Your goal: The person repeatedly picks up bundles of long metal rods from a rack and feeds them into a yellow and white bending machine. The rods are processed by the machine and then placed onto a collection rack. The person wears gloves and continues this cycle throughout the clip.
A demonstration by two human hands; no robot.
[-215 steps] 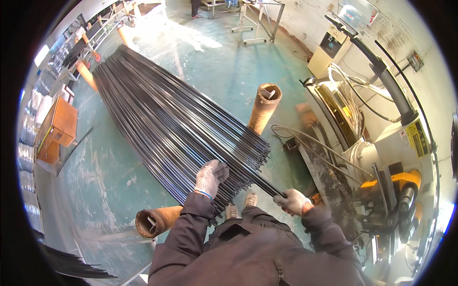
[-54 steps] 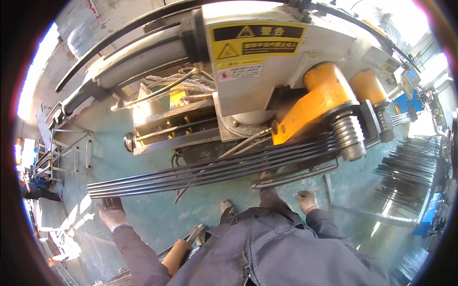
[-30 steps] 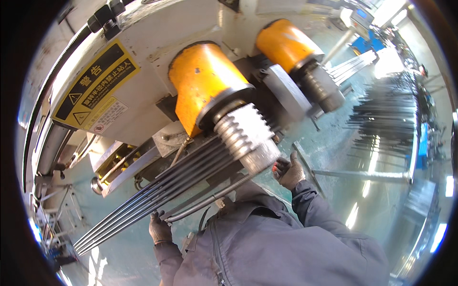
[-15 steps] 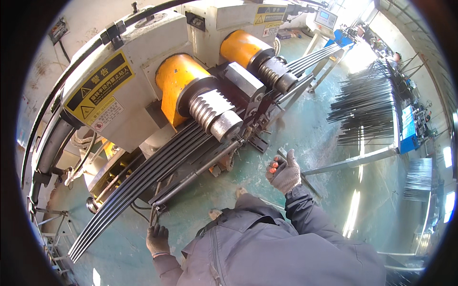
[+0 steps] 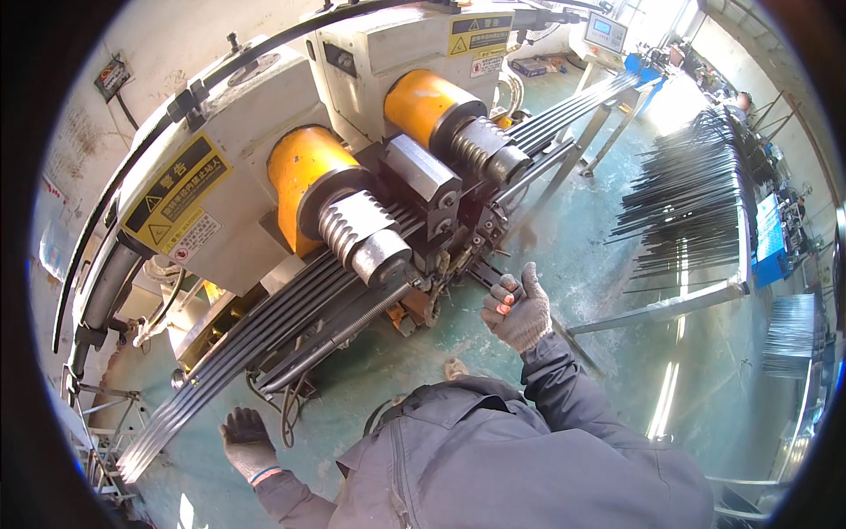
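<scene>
My left hand point(image 5: 248, 443), in a grey glove with dark fingers, hangs at the lower left with its fingers stretched out. It holds nothing and is near the lower ends of several long dark metal bars point(image 5: 251, 339), apart from them. My right hand point(image 5: 518, 309), gloved too, is raised right of the machine, thumb up and apart, fingers loosely curled. Reddish fingertips show at its glove, and I see nothing held in it. The bars run side by side under two threaded steel shafts point(image 5: 363, 231) that stick out of orange cylinders point(image 5: 308, 181) on the machine.
Left of me stands the big off-white machine point(image 5: 256, 97) with yellow-black warning labels point(image 5: 176, 189). A coil spring point(image 5: 361, 317) runs along its front. To the right, a rack point(image 5: 670, 304) carries a heap of thin dark rods point(image 5: 683, 194). A control panel point(image 5: 604, 33) stands at the back.
My left hand has moved left, toward the bars' lower ends, and its fingers have spread. My right hand stays raised, its thumb still up. The view has shifted slightly, moving the machine left.
</scene>
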